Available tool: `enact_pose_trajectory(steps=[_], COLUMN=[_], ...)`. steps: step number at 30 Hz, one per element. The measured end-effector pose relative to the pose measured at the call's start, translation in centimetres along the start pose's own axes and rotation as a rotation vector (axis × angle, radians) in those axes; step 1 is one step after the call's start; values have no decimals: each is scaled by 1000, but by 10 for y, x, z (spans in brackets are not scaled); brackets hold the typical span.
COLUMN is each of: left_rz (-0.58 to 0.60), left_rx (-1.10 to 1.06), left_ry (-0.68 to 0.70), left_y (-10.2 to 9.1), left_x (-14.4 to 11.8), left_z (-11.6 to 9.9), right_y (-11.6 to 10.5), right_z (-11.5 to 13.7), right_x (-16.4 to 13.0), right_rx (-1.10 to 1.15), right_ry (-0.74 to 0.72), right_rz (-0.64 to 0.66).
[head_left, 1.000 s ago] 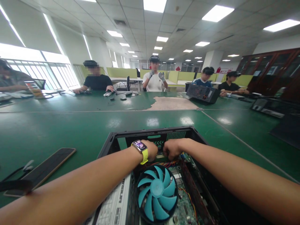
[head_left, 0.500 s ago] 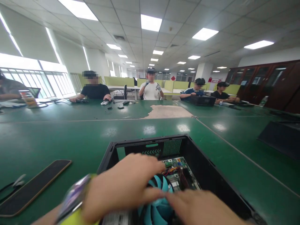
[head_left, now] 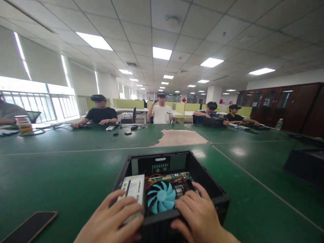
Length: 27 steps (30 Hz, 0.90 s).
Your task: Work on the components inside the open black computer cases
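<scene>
The open black metal computer case (head_left: pixel 202 175) sits on the green surface (head_left: pixel 63 168), at 12 o'clock from the person and close to the near edge. Its lid is off and the interior is exposed.

Hand state:
- The left hand (head_left: pixel 111 219) rests on the near left corner of the case, at 7 o'clock from the case centre. Its fingers (head_left: pixel 126 204) are spread flat over the silver power supply unit (head_left: pixel 133 187), pressing rather than gripping.
- The right hand (head_left: pixel 199 212) lies over the near right rim, at 5 o'clock. Its fingers (head_left: pixel 186 197) curl over the rim and point inward towards the fan, holding no separate part.

Progress, as a judgement: the case is open and populated, and both hands brace its near edge. No loose component lies outside it, so work on the interior appears unfinished.

Case contents:
- The round blue cooling fan (head_left: pixel 161 199) sits at the centre, touching neither hand.
- The green circuit board (head_left: pixel 177 179) lies beyond the fan, at 1 o'clock.
- Coloured wires (head_left: pixel 153 178) run along the far side, at 11 o'clock.

A flat dark phone (head_left: pixel 30 226) lies on the surface at 9 o'clock, well apart from the case.
</scene>
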<state>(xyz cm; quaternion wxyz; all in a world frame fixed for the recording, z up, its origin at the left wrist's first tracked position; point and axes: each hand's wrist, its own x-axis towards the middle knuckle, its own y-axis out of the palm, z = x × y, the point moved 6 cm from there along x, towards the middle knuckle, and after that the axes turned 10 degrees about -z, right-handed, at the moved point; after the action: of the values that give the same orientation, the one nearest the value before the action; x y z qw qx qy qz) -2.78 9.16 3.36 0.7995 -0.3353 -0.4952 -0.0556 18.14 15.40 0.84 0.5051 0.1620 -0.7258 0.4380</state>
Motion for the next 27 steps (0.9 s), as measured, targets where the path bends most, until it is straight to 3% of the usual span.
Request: enact_pose_trajectory(steps=[3, 6, 8, 10, 12, 14, 16, 20, 22, 25, 27], left_rz=[92, 171, 219, 248, 253, 263, 301, 393, 407, 347, 273], left_rx=[196, 519, 573, 484, 369, 301, 258, 202, 172, 46, -93], left_ry=[-187, -582, -732, -702, -632, -633, -660, -711, -722, -645, -535], left_y=[59, 115, 148, 174, 188, 192, 191, 182, 173, 153, 138], left_x=[20, 38, 51, 65, 72, 65, 48, 12, 8, 33, 65], left_z=[71, 127, 139, 132, 120, 112, 107, 98, 88, 60, 32], right_y=[68, 130, 162, 183, 186, 171, 141, 52, 2, -68, -93], right_z=[-53, -98, -110, -113, -122, -142, -172, -235, -254, -249, -213], right_x=[45, 97, 129, 156, 169, 166, 151, 107, 79, 27, -11], right_rx=[-96, -383, -469, -459, -459, -489, -529, -560, -524, -412, -142], right_ry=[143, 436, 553, 540, 533, 577, 658, 817, 862, 953, 1027], right_rz=[332, 563, 634, 663, 691, 724, 773, 906, 983, 1096, 1183])
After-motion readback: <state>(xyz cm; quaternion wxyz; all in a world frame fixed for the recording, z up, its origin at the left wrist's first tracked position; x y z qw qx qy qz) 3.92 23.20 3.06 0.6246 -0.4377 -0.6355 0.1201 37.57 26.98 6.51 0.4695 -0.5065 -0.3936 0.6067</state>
